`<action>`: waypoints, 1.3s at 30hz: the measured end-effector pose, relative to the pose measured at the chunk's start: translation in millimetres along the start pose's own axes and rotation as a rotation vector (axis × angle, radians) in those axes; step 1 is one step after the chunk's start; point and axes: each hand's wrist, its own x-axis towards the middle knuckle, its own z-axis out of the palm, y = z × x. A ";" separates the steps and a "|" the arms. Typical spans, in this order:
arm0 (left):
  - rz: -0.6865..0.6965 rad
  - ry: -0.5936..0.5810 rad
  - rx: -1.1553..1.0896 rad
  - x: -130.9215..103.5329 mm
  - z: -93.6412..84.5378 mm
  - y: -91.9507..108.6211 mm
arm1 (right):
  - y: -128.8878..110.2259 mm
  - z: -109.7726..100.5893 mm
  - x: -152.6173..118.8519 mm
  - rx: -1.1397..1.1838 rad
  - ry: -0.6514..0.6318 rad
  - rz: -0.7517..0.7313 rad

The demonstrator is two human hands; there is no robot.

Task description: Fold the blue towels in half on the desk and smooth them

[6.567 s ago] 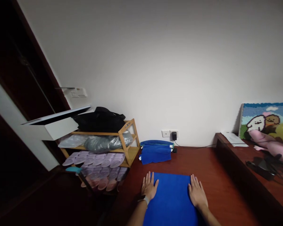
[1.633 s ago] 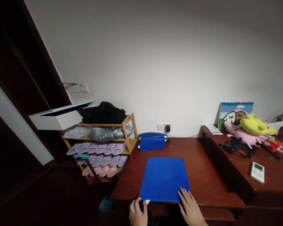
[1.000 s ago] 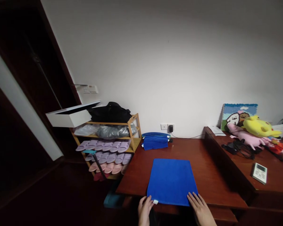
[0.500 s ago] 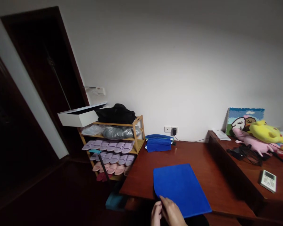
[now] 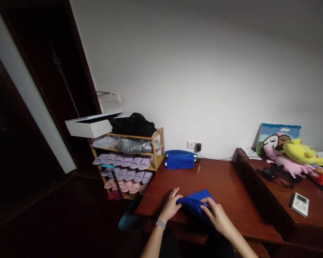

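A blue cloth lies near the front edge of the brown table, partly lifted and folded over on itself. My left hand, with a watch on its wrist, grips the cloth's left end between thumb and forefinger; the other fingers stretch out over the table. On the right side, my right hand pinches the raised edge of the cloth between thumb and fingers. The cloth's underside near me is in shadow. Further back by the wall sits a pile of folded blue cloths.
A wooden shoe rack with slippers, a black bag and a white box stands at the left. On the raised desk at right are plush toys, cables and a calculator-like device. A plugged-in charger trails a cord.
The blue cloth lay spread flat with my hands close together at its near left corner. Now the cloth is folded up and my hands are apart, one at each end.
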 end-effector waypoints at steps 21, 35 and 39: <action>0.137 0.016 -0.381 20.7 -105.0 157.0 | -25.7 -160.9 -19.5 0.010 0.470 -0.042; 0.007 0.067 -0.359 140.6 -51.1 60.8 | 125.8 -143.8 121.7 -0.042 0.385 0.123; -0.086 0.054 -0.287 181.0 -5.3 -9.6 | 202.3 -100.8 182.6 -0.177 0.330 0.241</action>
